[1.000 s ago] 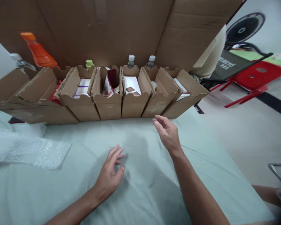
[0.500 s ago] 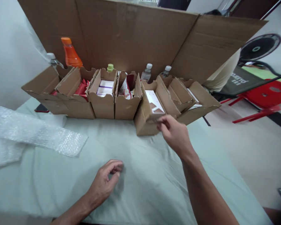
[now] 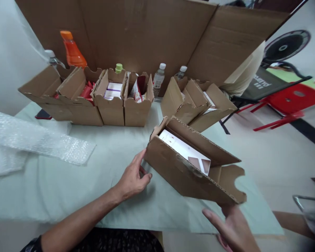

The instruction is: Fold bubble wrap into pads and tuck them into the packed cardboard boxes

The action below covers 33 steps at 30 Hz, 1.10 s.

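A cardboard bin (image 3: 168, 164) stands turned at a slant on the green cloth in front of me, with a white carton (image 3: 185, 148) that has brown patches lying inside it. At its far left corner, the extended index finger of my left hand (image 3: 132, 176) touches the cardboard; the thumb is apart from the fingers. My right hand (image 3: 235, 227) is at the bin's near right end, palm up and thumb spread away. The bin hides most of its fingers, which reach under the scalloped end.
Several cardboard bins (image 3: 136, 113) stand in a row behind, holding red packets (image 3: 88, 91) and white boxes (image 3: 112, 91). Bottles, one orange (image 3: 75, 52), stand before a tall cardboard panel (image 3: 147, 35). Bubble wrap (image 3: 42, 140) lies left. A red stool (image 3: 296, 99) stands beyond the table's right edge.
The bin with the white carton has come out of the row toward me and turned sideways. My left hand has moved up to its corner; my right hand has moved down to its near end.
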{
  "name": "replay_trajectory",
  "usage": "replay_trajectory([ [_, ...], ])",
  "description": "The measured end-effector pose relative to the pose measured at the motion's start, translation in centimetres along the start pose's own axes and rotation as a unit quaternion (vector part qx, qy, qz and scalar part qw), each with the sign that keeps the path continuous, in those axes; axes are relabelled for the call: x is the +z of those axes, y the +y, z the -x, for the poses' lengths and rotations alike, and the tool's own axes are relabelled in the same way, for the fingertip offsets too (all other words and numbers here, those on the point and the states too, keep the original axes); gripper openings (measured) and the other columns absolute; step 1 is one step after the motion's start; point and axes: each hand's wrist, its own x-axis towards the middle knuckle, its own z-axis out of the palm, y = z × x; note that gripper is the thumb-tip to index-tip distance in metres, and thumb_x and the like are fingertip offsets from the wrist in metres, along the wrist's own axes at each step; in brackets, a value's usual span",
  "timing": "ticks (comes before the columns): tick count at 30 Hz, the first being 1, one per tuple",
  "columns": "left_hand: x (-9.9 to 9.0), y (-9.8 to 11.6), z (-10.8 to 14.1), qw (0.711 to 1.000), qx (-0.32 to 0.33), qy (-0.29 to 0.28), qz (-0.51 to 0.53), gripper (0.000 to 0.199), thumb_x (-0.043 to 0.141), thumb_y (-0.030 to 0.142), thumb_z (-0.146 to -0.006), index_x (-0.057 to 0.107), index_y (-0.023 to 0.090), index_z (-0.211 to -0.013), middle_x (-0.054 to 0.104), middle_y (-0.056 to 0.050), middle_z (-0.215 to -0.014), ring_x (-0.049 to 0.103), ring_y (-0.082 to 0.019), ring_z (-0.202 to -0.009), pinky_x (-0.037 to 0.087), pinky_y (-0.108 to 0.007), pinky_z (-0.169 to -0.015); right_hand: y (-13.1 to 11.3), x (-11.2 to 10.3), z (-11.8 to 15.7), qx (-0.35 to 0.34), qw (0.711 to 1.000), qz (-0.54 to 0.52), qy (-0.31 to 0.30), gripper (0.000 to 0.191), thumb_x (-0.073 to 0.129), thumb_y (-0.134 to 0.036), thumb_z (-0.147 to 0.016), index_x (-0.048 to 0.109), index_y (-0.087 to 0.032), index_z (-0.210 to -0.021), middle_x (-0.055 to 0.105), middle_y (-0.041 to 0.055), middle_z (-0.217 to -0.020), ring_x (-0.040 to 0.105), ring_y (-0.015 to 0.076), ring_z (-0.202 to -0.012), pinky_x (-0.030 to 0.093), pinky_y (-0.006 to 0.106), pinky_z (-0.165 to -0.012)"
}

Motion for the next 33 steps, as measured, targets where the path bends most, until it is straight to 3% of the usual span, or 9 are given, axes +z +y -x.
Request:
replay_trajectory([
  [2, 0.2, -0.3, -0.4, 0.999, -0.007, 0.041, 0.013, 0.086, 0.065, 0.024, -0.079, 0.035, 0.027, -0.160, 0.050, -0.017, -0.155, 0.065, -0.014, -0.077, 0.056, -0.034, -0.071, -0.5, 2.0, -1.9, 0.016, 0.999, -0.037, -0.009, 0.057, 0.072, -0.064, -0.080, 0.070, -0.024, -0.119, 0.079, 0.0154, -0.110, 0.075, 0.0411, -0.104, 0.062, 0.054, -0.086],
  [5, -0.6, -1.7, -0.9, 0.993, -0.029, 0.100, 0.055, 0.088, 0.063, 0.025, -0.083, 0.026, 0.025, -0.163, 0.062, -0.011, -0.130, 0.060, -0.011, -0.070, 0.055, -0.031, -0.071, -2.5, 4.9, -5.3, 0.009, 0.995, -0.098, -0.004, 0.051, 0.072, -0.062, -0.082, 0.067, -0.022, -0.113, 0.078, 0.0157, -0.110, 0.075, 0.0381, -0.102, 0.061, 0.054, -0.089],
  [8, -2.4, -3.4, -1.4, 0.989, -0.029, 0.138, 0.046, 0.067, 0.062, 0.024, -0.084, 0.049, 0.024, -0.149, 0.060, -0.004, -0.107, 0.057, -0.011, -0.070, 0.053, -0.029, -0.070, -4.8, 6.9, -8.4, -0.050, 0.990, -0.126, -0.044, 0.052, 0.072, -0.059, -0.083, 0.065, -0.023, -0.119, 0.077, 0.0143, -0.117, 0.073, 0.0347, -0.106, 0.059, 0.051, -0.094],
  [11, -4.6, -4.5, -2.0, 0.980, -0.022, 0.198, 0.005, 0.038, 0.063, 0.024, -0.083, 0.066, 0.019, -0.121, 0.058, -0.005, -0.107, 0.060, -0.014, -0.083, 0.054, -0.030, -0.077, -6.2, 8.1, -10.8, -0.085, 0.985, -0.127, -0.082, 0.049, 0.071, -0.058, -0.085, 0.064, -0.024, -0.119, 0.077, 0.0123, -0.116, 0.072, 0.0328, -0.108, 0.058, 0.049, -0.095],
  [15, -7.1, -4.7, -3.4, 0.957, -0.035, 0.287, 0.022, 0.066, 0.064, 0.026, -0.086, 0.044, 0.021, -0.148, 0.056, -0.012, -0.130, 0.063, -0.017, -0.096, 0.056, -0.033, -0.081, -6.0, 9.4, -12.2, -0.068, 0.987, -0.116, -0.089, 0.048, 0.070, -0.063, -0.084, 0.065, -0.024, -0.113, 0.078, 0.0118, -0.108, 0.073, 0.0332, -0.102, 0.058, 0.048, -0.089],
  [17, -7.8, -4.5, -4.3, 0.965, -0.044, 0.255, 0.037, 0.073, 0.064, 0.025, -0.086, 0.038, 0.022, -0.154, 0.062, -0.012, -0.125, 0.064, -0.016, -0.091, 0.056, -0.033, -0.080, -5.8, 10.1, -12.3, -0.055, 0.987, -0.117, -0.097, 0.047, 0.069, -0.064, -0.084, 0.065, -0.024, -0.108, 0.078, 0.0120, -0.103, 0.073, 0.0328, -0.097, 0.058, 0.047, -0.083],
  [21, -8.1, -4.1, -4.8, 0.980, -0.060, 0.177, 0.069, 0.071, 0.063, 0.024, -0.084, 0.044, 0.015, -0.152, 0.068, -0.005, -0.091, 0.066, -0.019, -0.085, 0.056, -0.033, -0.078, -7.1, 11.6, -12.8, -0.052, 0.982, -0.137, -0.120, 0.043, 0.067, -0.064, -0.085, 0.064, -0.023, -0.099, 0.078, 0.0118, -0.092, 0.074, 0.0307, -0.087, 0.058, 0.043, -0.074],
  [27, -8.5, -4.6, -3.6, 0.970, -0.018, 0.243, 0.029, 0.053, 0.061, 0.021, -0.084, 0.060, 0.018, -0.136, 0.065, -0.012, -0.128, 0.066, -0.020, -0.104, 0.055, -0.032, -0.082, -9.2, 13.3, -15.4, -0.027, 0.981, -0.146, -0.126, 0.048, 0.069, -0.062, -0.078, 0.062, -0.022, -0.104, 0.078, 0.0128, -0.098, 0.074, 0.0307, -0.086, 0.055, 0.039, -0.064],
  [33, -6.0, -4.7, -3.0, 0.969, 0.033, 0.246, 0.004, 0.055, 0.057, 0.014, -0.083, 0.057, 0.020, -0.138, 0.060, -0.011, -0.126, 0.067, -0.018, -0.096, 0.057, -0.030, -0.074, -6.1, 11.8, -15.1, -0.015, 0.985, -0.124, -0.116, 0.048, 0.071, -0.064, -0.075, 0.066, -0.023, -0.099, 0.078, 0.0109, -0.094, 0.074, 0.0326, -0.093, 0.055, 0.040, -0.070],
])
